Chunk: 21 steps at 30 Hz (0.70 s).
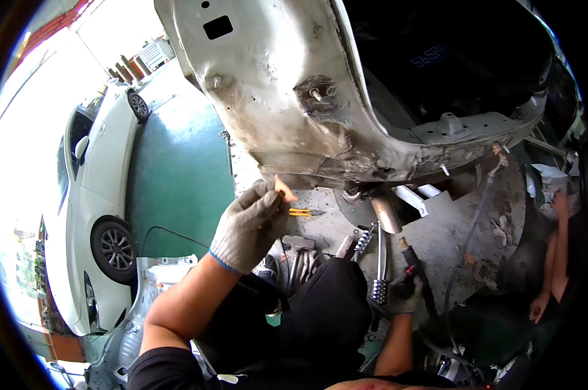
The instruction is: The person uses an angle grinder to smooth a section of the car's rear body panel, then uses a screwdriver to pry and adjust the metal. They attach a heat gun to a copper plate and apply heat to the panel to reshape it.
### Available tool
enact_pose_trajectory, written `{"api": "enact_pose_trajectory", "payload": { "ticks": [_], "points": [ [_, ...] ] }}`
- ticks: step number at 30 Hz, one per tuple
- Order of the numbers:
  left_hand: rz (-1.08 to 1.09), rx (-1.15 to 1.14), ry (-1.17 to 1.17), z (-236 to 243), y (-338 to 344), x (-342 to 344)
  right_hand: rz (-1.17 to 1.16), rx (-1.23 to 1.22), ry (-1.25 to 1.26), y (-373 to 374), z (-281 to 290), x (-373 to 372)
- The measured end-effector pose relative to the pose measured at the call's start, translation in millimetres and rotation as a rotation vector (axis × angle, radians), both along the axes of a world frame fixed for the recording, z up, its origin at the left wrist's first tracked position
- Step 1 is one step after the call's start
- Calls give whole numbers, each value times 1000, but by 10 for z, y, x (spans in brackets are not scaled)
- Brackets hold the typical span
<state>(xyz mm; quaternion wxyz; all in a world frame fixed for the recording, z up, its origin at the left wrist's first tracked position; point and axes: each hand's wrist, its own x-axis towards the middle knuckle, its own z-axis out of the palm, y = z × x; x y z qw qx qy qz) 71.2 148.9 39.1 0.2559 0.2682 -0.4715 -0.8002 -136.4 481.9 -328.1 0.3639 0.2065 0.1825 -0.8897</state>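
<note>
My left hand [245, 227], in a grey-white knit glove with a blue cuff, is raised at the lower edge of a dirty, dented white car body panel [274, 84]. Its fingers are closed together. A peach-orange bit [285, 189] shows at the fingertips; I cannot tell whether it is bare skin or a small held piece. Low on the right, my gloved right hand [404, 296] grips a black-and-red welding gun [411, 266] with a brass-coloured tip pointing up and left. The gun is apart from the panel.
Yellow-handled pliers [300, 212] and a metal puller bar [381, 260] lie beyond my knees. A cable [474, 224] hangs from a copper-coloured clamp [499, 155] on the body's edge. Another person's arms [554, 253] show at far right. A white car [99, 162] stands left.
</note>
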Motion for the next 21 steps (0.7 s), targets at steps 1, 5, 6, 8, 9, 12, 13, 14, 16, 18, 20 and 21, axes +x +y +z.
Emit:
{"api": "enact_pose_trajectory", "payload": {
  "ticks": [1, 5, 6, 8, 9, 12, 13, 14, 16, 18, 20, 21],
  "points": [
    [-18, -57, 9, 55, -6, -67, 49, -66, -37, 129, 67, 65],
    [-121, 53, 216, 185, -62, -412, -33, -49, 59, 382, 347, 388],
    [-76, 47, 214, 290, 16, -522, -16, -226, 5, 468, 364, 409],
    [-74, 36, 287, 299, -57, -671, -17, -415, -30, 572, 585, 484],
    [-104, 73, 352, 283, -122, -739, -21, -505, -45, 626, 741, 527],
    [-106, 97, 404, 346, -216, -904, 32, -406, 114, 940, 910, 611],
    [-86, 108, 415, 334, -231, -929, 45, -388, 142, 1035, 951, 633],
    [-69, 120, 423, 308, -227, -960, 25, -370, 172, 1057, 1116, 722],
    [-42, 180, 449, 299, -219, -978, -4, -346, 217, 1082, 1403, 877],
    [-78, 193, 507, 297, -226, -1006, -55, -321, 311, 991, 1699, 1068],
    [-88, 241, 538, 220, -268, -1033, -100, -272, 447, 770, 2093, 1129],
    [-94, 246, 526, 237, -262, -1055, -83, -223, 615, 681, 2260, 1096]
  ]
}}
